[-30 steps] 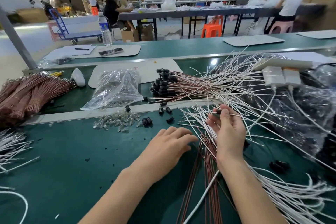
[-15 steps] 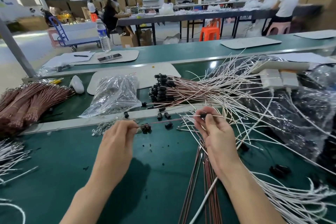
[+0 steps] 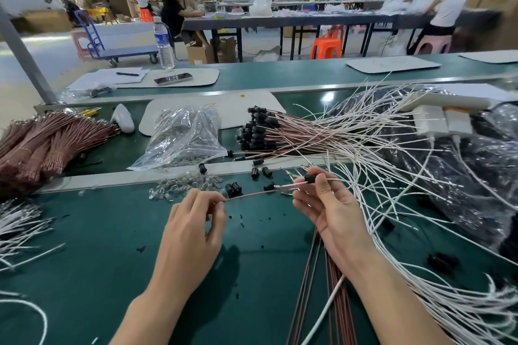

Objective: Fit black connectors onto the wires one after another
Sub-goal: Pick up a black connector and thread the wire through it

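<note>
Two hands up: left hand [image 3: 193,230] pinches the brown wire [image 3: 258,194] by its end, right hand [image 3: 332,211] clamps a black connector [image 3: 309,179], seemingly threaded on a white wire [image 3: 288,184].

Tied bundles of reddish-brown wire [image 3: 36,148]: cut off by left edge
Scattered small clear glassy parts [image 3: 182,185]: too small to identify
Person in white top [image 3: 451,5]: motion-blurred
</note>
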Demonstrator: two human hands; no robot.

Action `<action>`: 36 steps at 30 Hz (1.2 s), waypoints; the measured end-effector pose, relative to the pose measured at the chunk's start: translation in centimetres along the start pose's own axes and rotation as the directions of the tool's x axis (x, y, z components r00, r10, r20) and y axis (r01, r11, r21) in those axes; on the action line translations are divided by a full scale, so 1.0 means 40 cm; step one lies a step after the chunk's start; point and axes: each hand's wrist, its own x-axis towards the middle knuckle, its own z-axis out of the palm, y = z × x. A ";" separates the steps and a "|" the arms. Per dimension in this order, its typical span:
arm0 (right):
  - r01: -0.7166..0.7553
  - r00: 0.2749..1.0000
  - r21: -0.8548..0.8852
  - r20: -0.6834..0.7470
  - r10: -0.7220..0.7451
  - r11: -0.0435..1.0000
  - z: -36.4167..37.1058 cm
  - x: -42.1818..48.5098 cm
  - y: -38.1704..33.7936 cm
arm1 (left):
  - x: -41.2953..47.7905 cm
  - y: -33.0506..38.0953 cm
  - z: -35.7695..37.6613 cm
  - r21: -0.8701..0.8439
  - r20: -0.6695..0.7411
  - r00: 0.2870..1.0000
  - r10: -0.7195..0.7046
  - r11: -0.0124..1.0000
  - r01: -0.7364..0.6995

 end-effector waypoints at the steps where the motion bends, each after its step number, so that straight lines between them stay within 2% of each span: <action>1: 0.006 1.000 -0.023 -0.003 -0.006 1.000 -0.001 0.000 0.000 | -0.001 0.000 0.001 -0.007 -0.013 1.000 -0.008 1.000 0.008; 9: 0.057 0.998 -0.200 0.006 -0.057 0.978 -0.001 -0.012 -0.003 | -0.002 -0.003 0.001 -0.003 -0.053 0.999 -0.005 1.000 0.005; 22: 0.035 0.999 -0.225 -0.007 -0.037 0.974 0.009 -0.021 -0.011 | -0.002 -0.005 0.003 0.028 -0.044 0.999 -0.021 0.999 0.022; 29: -0.010 1.000 -0.209 0.027 0.016 0.978 0.011 -0.019 -0.009 | -0.006 -0.006 -0.001 -0.130 0.013 0.999 -0.044 0.991 0.045; 36: -0.033 0.999 -0.153 0.038 0.039 0.988 0.008 -0.018 -0.007 | -0.008 -0.012 0.000 -0.153 0.030 0.996 -0.084 0.984 0.087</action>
